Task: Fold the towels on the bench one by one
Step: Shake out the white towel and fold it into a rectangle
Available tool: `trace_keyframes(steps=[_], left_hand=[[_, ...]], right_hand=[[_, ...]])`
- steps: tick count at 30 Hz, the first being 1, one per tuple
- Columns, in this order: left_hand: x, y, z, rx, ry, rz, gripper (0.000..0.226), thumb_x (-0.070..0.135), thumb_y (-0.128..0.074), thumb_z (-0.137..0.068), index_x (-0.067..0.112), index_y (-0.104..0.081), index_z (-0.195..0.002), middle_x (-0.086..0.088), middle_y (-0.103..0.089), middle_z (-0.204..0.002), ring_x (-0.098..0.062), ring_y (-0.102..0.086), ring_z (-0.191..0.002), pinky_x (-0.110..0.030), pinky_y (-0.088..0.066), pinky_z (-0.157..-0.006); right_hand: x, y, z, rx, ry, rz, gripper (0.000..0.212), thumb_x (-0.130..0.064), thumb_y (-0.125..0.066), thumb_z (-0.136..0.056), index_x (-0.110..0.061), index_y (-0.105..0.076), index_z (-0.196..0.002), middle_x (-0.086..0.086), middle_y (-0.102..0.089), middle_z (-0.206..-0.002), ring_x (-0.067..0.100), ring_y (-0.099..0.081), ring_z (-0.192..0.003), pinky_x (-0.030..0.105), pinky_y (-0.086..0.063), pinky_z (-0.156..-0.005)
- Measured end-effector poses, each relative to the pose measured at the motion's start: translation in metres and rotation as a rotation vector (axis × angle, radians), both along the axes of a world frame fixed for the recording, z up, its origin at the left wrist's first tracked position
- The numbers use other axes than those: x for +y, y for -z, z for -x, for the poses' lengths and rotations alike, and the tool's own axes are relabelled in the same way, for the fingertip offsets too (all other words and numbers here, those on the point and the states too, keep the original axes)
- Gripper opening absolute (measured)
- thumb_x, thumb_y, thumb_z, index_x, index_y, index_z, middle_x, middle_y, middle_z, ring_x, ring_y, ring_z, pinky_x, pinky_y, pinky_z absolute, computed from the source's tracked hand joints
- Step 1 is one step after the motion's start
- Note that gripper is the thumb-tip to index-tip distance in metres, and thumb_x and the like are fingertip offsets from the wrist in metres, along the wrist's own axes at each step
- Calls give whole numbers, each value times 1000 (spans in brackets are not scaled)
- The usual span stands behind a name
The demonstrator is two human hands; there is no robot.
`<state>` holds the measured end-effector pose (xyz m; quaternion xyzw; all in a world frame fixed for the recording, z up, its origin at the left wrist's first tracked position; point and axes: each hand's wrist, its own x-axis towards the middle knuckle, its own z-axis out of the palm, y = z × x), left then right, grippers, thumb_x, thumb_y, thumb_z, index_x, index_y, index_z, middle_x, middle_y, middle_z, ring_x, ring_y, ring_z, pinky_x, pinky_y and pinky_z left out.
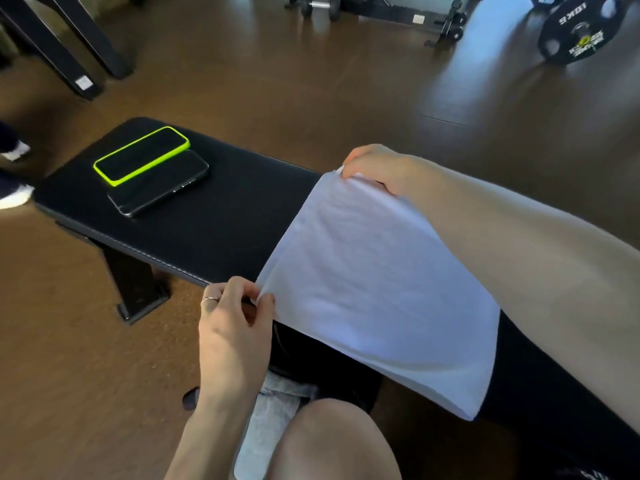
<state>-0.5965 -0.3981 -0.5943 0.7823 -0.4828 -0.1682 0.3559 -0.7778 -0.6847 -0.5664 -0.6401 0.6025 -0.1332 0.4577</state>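
A white towel [374, 289] lies spread across the black padded bench [225, 209], its near edge hanging over the bench's front side. My left hand [235, 327] pinches the towel's near-left corner at the bench's front edge. At the far side, my right hand [374, 168] pinches the towel's far-left corner, lifted slightly off the padding. My right forearm reaches over the towel's right part and hides it there.
Two phones rest on the bench's left end: one in a green case [142, 155] and a black one [159, 183] beside it. My knee [329, 441] is below the bench. A weight plate [578, 29] and black frames [62, 46] stand on the brown floor.
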Motion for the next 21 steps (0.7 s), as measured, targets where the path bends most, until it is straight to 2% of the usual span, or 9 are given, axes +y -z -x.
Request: trace_keyframes(steps=[6,8,10,14,16,18,21], left_hand=[[-3,-2,-4,-13,32,-3,14,18,-72,-91,22,-61,-83,5,-59,-84,-14,-56,-83,-15,-37,-66],[-3,-5,-5,-13,31,-3,15,19,-73,-90,23,-61,-83,7,-60,-83,-12,-58,-82,-22,-43,-67],[-1,-9,-5,-34,33,9,16,18,-74,-89,23,-61,-82,8,-61,-84,-11,-60,-82,-26,-47,-69],[-2,-23,-5,-38,71,46,17,10,-74,-88,20,-62,-81,6,-60,-85,-5,-60,-78,-14,-42,-67],[-4,-34,-7,-59,104,66,13,9,-74,-88,19,-66,-84,3,-61,-90,-4,-60,-79,-11,-43,-67],[-7,-45,-13,-74,149,84,11,8,-73,-89,18,-70,-91,2,-65,-93,-1,-63,-81,-7,-44,-70],[-12,-69,-21,-95,211,113,13,7,-72,-89,18,-74,-96,3,-71,-90,-5,-67,-83,-9,-47,-75]], right_hand=[[-2,-1,-3,-68,62,31,21,-13,-75,-77,-22,-67,-94,-1,-64,-95,17,-60,-87,25,-52,-70],[2,-6,0,-71,67,113,12,-12,-71,-79,-21,-67,-85,-3,-60,-82,16,-56,-76,23,-44,-58],[7,-14,7,-90,63,209,8,-9,-67,-79,-16,-66,-81,-3,-53,-73,13,-48,-64,22,-35,-53],[22,-39,27,-126,53,299,9,-8,-66,-81,-16,-63,-80,-4,-51,-70,5,-44,-53,16,-32,-45],[32,-53,41,-158,40,317,12,-9,-70,-79,-19,-64,-76,-3,-54,-72,6,-48,-57,18,-36,-54],[43,-68,58,-213,56,341,12,-11,-72,-73,-20,-65,-71,2,-57,-75,17,-53,-72,27,-38,-68],[63,-97,89,-250,114,337,14,-10,-71,-73,-21,-65,-66,4,-57,-77,23,-55,-81,35,-41,-72]])
